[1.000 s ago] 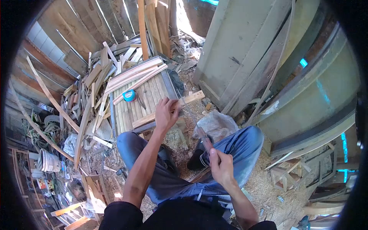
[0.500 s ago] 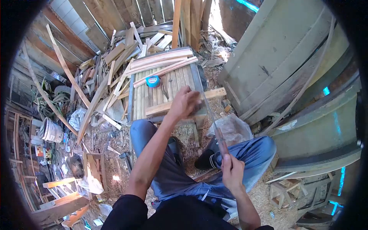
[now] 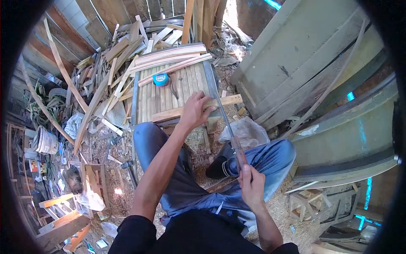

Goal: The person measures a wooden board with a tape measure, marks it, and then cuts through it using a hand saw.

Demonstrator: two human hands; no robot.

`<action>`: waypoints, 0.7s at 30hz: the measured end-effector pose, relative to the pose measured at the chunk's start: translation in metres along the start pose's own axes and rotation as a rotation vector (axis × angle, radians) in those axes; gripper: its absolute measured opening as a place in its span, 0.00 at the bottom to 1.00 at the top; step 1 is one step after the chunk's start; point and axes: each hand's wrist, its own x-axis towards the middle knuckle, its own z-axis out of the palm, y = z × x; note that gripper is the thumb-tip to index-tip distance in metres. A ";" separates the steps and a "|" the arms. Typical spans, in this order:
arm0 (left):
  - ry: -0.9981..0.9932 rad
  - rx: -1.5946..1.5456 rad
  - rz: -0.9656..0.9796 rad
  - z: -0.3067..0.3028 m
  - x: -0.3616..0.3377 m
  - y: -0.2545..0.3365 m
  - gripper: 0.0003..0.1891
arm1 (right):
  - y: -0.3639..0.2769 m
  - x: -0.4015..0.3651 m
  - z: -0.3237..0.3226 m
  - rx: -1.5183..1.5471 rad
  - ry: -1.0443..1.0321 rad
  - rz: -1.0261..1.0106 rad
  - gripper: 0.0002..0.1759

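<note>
My left hand (image 3: 196, 111) rests on a light wooden strip (image 3: 169, 115) that lies across the near end of a slatted bench (image 3: 186, 78), its fingers bent over the wood. My right hand (image 3: 252, 186) is closed round the wooden handle of a handsaw (image 3: 230, 131). The saw is seen nearly edge-on, its blade reaching forward across the strip just right of my left hand. Whether the teeth touch the wood cannot be made out. A blue tape measure (image 3: 161, 79) sits farther back on the bench, near several long pale strips (image 3: 171, 59).
Offcuts are heaped (image 3: 120, 55) behind and left of the bench. A clear plastic bag (image 3: 245, 130) lies right of it, near my knee. Large grey-green boards (image 3: 292, 55) lean at the right. A hammer-like tool (image 3: 129, 167) stands by my left leg.
My left hand, blurred near the blade before, has come down onto the wooden strip. My right hand keeps its hold on the handsaw. The whole view has shifted slightly.
</note>
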 end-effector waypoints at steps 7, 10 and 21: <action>-0.017 0.000 0.035 -0.002 0.005 -0.002 0.16 | 0.008 0.000 0.010 0.018 0.045 0.029 0.26; -0.010 0.006 0.050 0.004 0.013 -0.013 0.16 | 0.012 0.007 0.015 -0.005 0.062 -0.012 0.26; -0.045 -0.047 0.009 0.004 0.003 0.000 0.14 | 0.024 -0.013 0.003 -0.022 0.049 -0.042 0.26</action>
